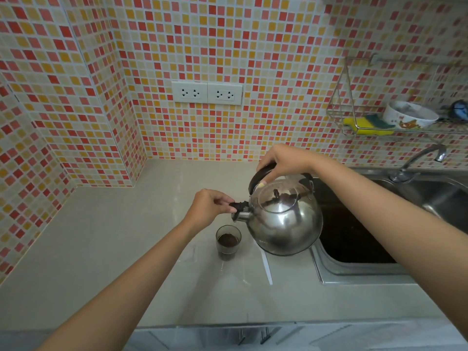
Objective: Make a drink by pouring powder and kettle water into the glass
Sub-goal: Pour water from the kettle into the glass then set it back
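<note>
A small clear glass point(228, 243) stands on the beige counter point(114, 249) with dark brown powder in its bottom. Just above and to the right of it, a shiny steel kettle point(285, 221) is held in the air, tilted, its spout directly over the glass rim. My right hand point(283, 162) grips the kettle's black handle from above. My left hand point(212, 205) pinches the black spout cap point(239, 205) and holds it lifted. No stream of water is visible.
A dark cooktop point(354, 239) is set in the counter right of the kettle, with a steel sink point(440, 198) and tap point(417, 160) beyond. A wire wall rack point(359, 127) holds a sponge and bowl. Two sockets point(207, 92) sit on the tiled wall.
</note>
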Demonstrator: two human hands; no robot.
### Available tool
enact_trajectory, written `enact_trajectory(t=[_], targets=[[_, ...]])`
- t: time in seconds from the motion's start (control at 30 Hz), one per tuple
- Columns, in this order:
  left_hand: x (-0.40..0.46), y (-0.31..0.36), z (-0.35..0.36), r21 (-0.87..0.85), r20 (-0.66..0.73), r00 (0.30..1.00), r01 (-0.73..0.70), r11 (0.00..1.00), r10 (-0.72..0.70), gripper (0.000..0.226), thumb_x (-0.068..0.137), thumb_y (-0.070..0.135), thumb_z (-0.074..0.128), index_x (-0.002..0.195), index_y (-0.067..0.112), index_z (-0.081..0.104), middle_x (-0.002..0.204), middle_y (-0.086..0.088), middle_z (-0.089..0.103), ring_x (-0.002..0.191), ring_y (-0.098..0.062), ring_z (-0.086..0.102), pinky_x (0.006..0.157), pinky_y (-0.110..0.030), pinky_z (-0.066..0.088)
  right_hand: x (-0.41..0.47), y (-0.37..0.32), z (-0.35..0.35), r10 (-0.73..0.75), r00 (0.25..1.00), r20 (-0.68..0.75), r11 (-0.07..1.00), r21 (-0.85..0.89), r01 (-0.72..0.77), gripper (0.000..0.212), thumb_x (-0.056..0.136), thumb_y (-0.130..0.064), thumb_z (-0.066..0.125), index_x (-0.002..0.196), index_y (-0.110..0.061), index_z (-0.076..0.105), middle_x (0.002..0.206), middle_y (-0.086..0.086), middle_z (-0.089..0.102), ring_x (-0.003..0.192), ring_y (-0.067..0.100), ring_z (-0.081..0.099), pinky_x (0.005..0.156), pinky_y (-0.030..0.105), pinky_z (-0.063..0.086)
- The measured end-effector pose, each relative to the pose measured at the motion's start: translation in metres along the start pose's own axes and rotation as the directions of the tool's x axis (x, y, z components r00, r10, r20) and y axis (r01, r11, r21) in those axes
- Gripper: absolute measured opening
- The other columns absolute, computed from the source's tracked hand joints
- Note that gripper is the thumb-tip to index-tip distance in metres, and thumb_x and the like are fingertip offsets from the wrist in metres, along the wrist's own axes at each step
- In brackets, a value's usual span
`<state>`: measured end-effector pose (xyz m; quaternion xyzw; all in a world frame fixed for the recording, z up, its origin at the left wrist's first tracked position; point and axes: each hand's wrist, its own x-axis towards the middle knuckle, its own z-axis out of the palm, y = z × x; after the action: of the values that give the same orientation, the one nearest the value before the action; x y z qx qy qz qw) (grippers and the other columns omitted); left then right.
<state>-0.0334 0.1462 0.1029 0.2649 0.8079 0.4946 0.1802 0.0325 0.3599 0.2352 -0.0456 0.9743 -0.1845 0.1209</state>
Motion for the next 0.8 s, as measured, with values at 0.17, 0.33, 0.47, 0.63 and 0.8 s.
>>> enact_trajectory(t=[0.17,0.33,0.47,0.63,0.8], targets=[[0.031,0.015,-0.002,-0.032,-0.025,0.999,-0.040,0.999,0.039,0.020,0.072,0.007,0.079,0.091,0.014,0.075,0.070,-0.002,0.066,0.063,-0.008,0.059,0.075,-0.022,0.050,0.001,0.035,-0.008,0.070,0.989,-0.133,0.993,0.101,-0.057,0.016,0.077,-0.023,0.076,0.092,-0.021,0.076,0.084,0.010,0.074,0.079,0.030,0.066,0.070,0.044,0.054],[0.071,0.028,0.002,0.094,-0.051,0.998,-0.029,0.995,0.034,0.022,0.076,0.009,0.077,0.097,0.010,0.074,0.081,-0.006,0.070,0.073,-0.013,0.063,0.080,-0.025,0.051,0.015,0.067,-0.006,0.142,0.965,-0.221,0.979,0.178,-0.104,0.014,0.077,-0.020,0.076,0.091,-0.019,0.076,0.083,0.007,0.074,0.075,0.022,0.066,0.067,0.037,0.051],[0.101,0.027,0.010,0.167,-0.092,0.996,0.023,0.986,-0.007,0.023,0.076,0.010,0.077,0.099,0.008,0.073,0.084,-0.006,0.070,0.074,-0.013,0.062,0.074,-0.023,0.047,0.035,0.090,0.003,0.166,0.947,-0.274,0.967,0.235,-0.101,0.021,0.077,-0.014,0.075,0.098,-0.013,0.074,0.090,0.009,0.074,0.084,0.022,0.066,0.075,0.035,0.052],[0.138,0.021,0.020,0.195,-0.139,0.988,0.097,0.976,-0.070,0.025,0.077,0.007,0.076,0.102,0.006,0.072,0.086,-0.008,0.070,0.077,-0.016,0.062,0.074,-0.024,0.045,0.065,0.120,0.009,0.188,0.935,-0.302,0.948,0.304,-0.092,0.029,0.078,-0.007,0.073,0.106,-0.011,0.072,0.101,0.007,0.073,0.093,0.019,0.064,0.084,0.029,0.049],[0.169,0.017,0.029,0.244,-0.155,0.984,0.127,0.961,-0.091,0.027,0.077,0.007,0.075,0.104,0.006,0.072,0.086,-0.006,0.068,0.079,-0.017,0.062,0.077,-0.028,0.049,0.088,0.148,0.009,0.202,0.932,-0.302,0.930,0.357,-0.086,0.027,0.077,-0.007,0.074,0.104,-0.011,0.073,0.093,0.001,0.071,0.083,0.010,0.059,0.079,0.024,0.042]])
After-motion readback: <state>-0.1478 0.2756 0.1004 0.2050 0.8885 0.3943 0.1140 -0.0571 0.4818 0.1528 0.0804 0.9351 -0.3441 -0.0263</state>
